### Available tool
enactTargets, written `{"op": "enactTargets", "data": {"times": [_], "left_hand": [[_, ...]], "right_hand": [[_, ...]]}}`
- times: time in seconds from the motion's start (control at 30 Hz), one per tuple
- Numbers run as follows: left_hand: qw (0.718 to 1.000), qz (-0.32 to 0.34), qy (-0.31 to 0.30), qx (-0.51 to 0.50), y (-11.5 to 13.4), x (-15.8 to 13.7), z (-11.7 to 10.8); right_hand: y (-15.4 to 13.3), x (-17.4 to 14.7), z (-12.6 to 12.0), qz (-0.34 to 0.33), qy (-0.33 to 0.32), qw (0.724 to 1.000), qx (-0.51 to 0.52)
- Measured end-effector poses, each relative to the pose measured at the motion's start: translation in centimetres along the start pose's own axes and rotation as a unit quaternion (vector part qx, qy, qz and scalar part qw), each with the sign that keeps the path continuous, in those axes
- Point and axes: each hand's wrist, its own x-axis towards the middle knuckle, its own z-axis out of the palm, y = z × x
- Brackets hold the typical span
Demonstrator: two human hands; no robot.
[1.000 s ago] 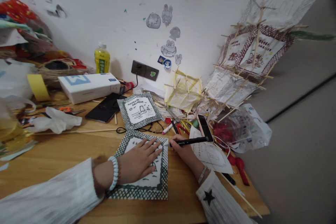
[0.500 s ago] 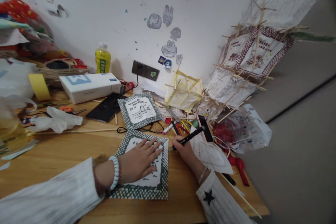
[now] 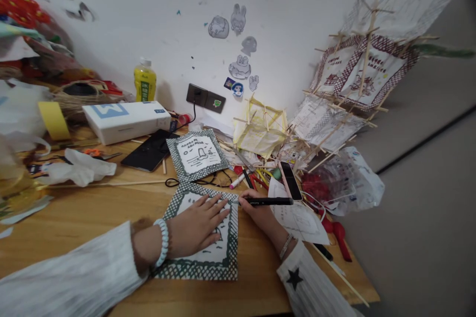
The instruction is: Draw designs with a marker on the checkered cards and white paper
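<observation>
Head view: on one wooden desk (image 3: 267, 277) lies the near drawing (image 3: 208, 263), one of two green-bordered sheets. The left hand (image 3: 197, 225) rests on top of this drawing, its grip flattened out wide, palm down, fingers a little apart, pressing only on the paper. The right hand (image 3: 260, 210) is at the drawing's right edge, its grip closed around one black marker (image 3: 273, 201), the tip pointing at the right border; whether it touches cannot be told. To the drawing's right lie one faintly lined sheet (image 3: 301, 223) and one phone (image 3: 291, 182). Just beyond the drawing is the second sheet (image 3: 199, 154); beyond and left of it, one black tablet (image 3: 147, 153), one white box (image 3: 126, 121) and one yellow bottle (image 3: 145, 80). Beyond and right stands one yellow paper frame (image 3: 260, 129).
</observation>
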Motion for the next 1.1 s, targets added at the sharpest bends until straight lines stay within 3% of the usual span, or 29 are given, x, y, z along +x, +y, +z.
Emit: {"op": "enactTargets", "data": {"times": [0.33,0.67,0.93,1.1], "left_hand": [[0.999,0.003,0.020,-0.029,-0.1,-0.1,0.4],[1.000,0.000,0.005,-0.017,0.0,0.0,0.0],[1.000,-0.006,-0.013,-0.012,0.2,0.0,-0.4],[1.000,-0.008,-0.016,-0.017,0.1,0.1,-0.5]], "right_hand": [[0.0,-0.3,0.2,0.058,0.055,0.997,0.012],[-0.2,0.2,0.1,0.019,0.017,1.000,0.012],[0.6,-0.2,0.2,0.043,0.063,0.997,-0.004],[-0.3,-0.1,0.1,0.043,0.055,0.998,0.002]]}}
